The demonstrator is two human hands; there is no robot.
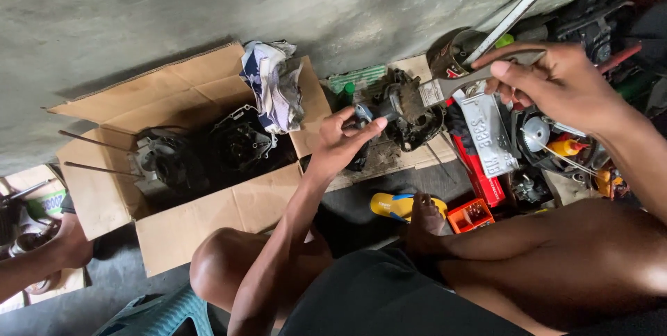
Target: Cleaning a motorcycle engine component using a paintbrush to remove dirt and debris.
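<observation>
left hand (pixel 344 143) fingers pinched on small metal part (pixel 368 110) | right hand (pixel 556 82) clamped on wrench (pixel 458 84) handle | part looks rigid, greasy, likely slippery; grip its body

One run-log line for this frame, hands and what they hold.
left hand: gripping engine part | right hand: holding wrench, its head on the part | nearby: cardboard box

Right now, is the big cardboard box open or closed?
Open. The cardboard box has its flaps folded outward, and dark engine parts show inside it.
</observation>
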